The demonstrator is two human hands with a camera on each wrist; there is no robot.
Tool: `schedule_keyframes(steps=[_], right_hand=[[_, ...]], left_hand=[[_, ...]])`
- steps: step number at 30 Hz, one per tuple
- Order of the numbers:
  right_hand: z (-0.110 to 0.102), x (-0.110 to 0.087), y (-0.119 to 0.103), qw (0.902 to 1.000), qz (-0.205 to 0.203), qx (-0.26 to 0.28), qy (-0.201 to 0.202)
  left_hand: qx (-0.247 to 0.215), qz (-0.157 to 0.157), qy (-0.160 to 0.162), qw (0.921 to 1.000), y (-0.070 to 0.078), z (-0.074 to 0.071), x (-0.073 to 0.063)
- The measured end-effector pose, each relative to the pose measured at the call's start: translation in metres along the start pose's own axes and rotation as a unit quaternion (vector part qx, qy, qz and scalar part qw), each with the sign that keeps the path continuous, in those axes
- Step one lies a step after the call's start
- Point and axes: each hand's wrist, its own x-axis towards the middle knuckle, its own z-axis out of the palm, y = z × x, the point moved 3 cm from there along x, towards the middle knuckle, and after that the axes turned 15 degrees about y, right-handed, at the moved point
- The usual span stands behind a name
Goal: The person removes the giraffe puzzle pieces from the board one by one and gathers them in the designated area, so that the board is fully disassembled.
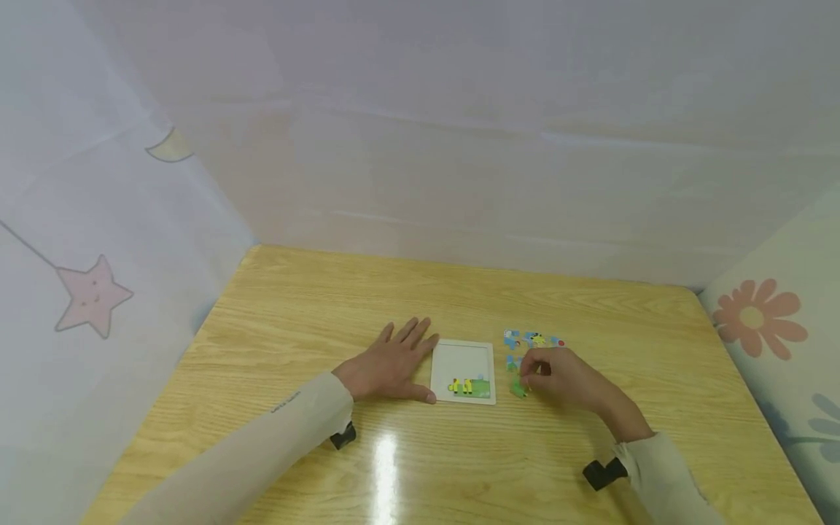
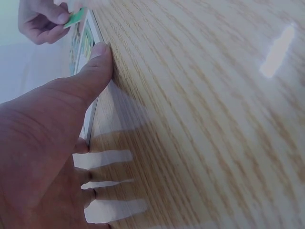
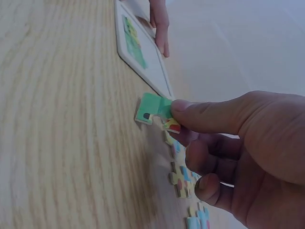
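A white puzzle tray (image 1: pixel 461 361) lies on the table with a few joined green and yellow pieces along its lower edge. My left hand (image 1: pixel 392 364) is spread flat at the tray's left side, its thumb (image 2: pixel 97 59) on the frame's near corner and the fingers reaching along the left edge. Right of the tray, my right hand (image 1: pixel 558 375) pinches a green puzzle piece (image 3: pixel 151 107) between thumb and forefinger. That piece has a dark spot and a red and yellow corner. In the right wrist view it is held above the tabletop, beside the tray.
Several loose puzzle pieces (image 1: pixel 534 339) lie right of the tray, mostly blue, yellow and red, some partly behind my right hand. The wooden table (image 1: pixel 315 292) meets pale fabric walls (image 1: pixel 407 146) at the back and sides. Each wrist carries a black camera (image 1: pixel 604 474).
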Motion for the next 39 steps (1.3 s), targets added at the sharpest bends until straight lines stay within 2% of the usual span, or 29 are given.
schedule_keyframes(steps=[6, 21, 34, 39], right_hand=[[0.008, 0.001, 0.001, 0.9999, 0.001, 0.014, -0.009], [0.019, 0.011, -0.015, 0.9987, -0.014, -0.034, 0.035], [0.059, 0.026, -0.053, 0.9919, -0.064, -0.108, -0.015], [0.066, 0.03, -0.061, 0.9914, -0.057, -0.112, -0.035]], left_hand=[[0.004, -0.001, -0.003, 1.0, 0.0, 0.0, 0.001], [0.005, -0.004, -0.001, 1.0, 0.002, -0.001, -0.001], [0.022, -0.006, -0.004, 0.9997, 0.003, -0.001, 0.002], [0.023, -0.004, -0.005, 0.9997, 0.004, -0.002, 0.001]])
